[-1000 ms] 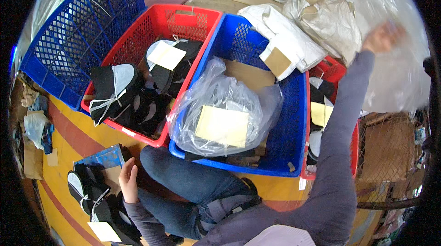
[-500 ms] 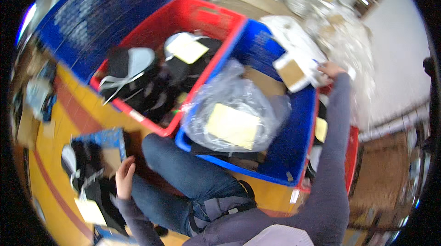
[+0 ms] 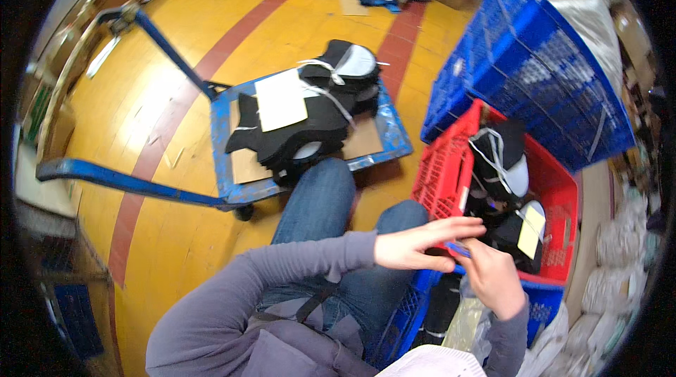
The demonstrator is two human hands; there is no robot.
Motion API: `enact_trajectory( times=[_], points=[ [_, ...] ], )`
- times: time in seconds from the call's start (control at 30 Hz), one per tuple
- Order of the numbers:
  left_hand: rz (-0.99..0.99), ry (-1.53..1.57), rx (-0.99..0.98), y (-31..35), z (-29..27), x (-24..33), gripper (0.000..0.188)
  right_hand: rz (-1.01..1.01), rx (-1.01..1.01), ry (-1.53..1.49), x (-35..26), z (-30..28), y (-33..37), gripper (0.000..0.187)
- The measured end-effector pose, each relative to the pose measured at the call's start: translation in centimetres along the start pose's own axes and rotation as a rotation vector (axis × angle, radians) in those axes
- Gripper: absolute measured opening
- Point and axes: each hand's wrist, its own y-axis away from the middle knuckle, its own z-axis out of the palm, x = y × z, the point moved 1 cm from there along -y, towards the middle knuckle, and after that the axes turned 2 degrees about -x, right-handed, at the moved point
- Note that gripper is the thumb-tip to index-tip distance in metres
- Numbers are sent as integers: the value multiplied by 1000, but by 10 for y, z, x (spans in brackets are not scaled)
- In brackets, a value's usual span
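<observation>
My right hand (image 3: 495, 278) is closed around a blue pen (image 3: 459, 249), whose end sticks out toward my left hand. Fingers stretched and thumb apart, my left hand (image 3: 412, 244) reaches across close beside the pen; whether it touches it is unclear. Just beyond both hands stands a red crate (image 3: 567, 236). In it lie a black-and-grey bundle (image 3: 503, 159) tied with white strips and another bundle with a yellow paper (image 3: 531, 233) on top. Below my hands, a blue crate (image 3: 546, 310) is partly hidden, with clear plastic (image 3: 470, 324) in it.
A blue platform trolley (image 3: 394, 123) with handle bars (image 3: 141, 183) stands on the yellow floor. It carries stacked black pieces (image 3: 310, 134) under a pale paper (image 3: 282, 100). A tall blue crate (image 3: 521, 74) rises behind the red one. Wrapped white bundles (image 3: 620, 236) line the right side.
The view has swung left toward the trolley. My right hand has come back from the white bag and papers at the blue crate's far edge; my left hand has moved across to it.
</observation>
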Motion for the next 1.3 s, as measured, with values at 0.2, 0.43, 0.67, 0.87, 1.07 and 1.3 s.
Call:
enact_trajectory(
  times=[0.2, 0.43, 0.67, 0.87, 1.07, 1.3],
  points=[
    [-132, 246, 736, 63, -59, -5, 30, -413, 3, 186, -29, 26, -99, 43],
    [-623, -698, 1548, 235, -228, -31, 52, -378, -115, 12, -21, 41, -134, 44],
    [-1027, 51, 1243, 269, -234, -73, 121, -259, -273, -62, -7, 56, -126, 44],
    [-898, 211, 1230, 281, -248, -71, 58, -232, -347, -134, 2, 69, -113, 44],
    [-737, 457, 1248, 240, -233, -64, 49, -189, -411, -185, 1, 71, -108, 44],
    [-578, 406, 1294, 248, -211, -66, 41, -324, -356, -165, -7, 85, -115, 43]
  ],
)
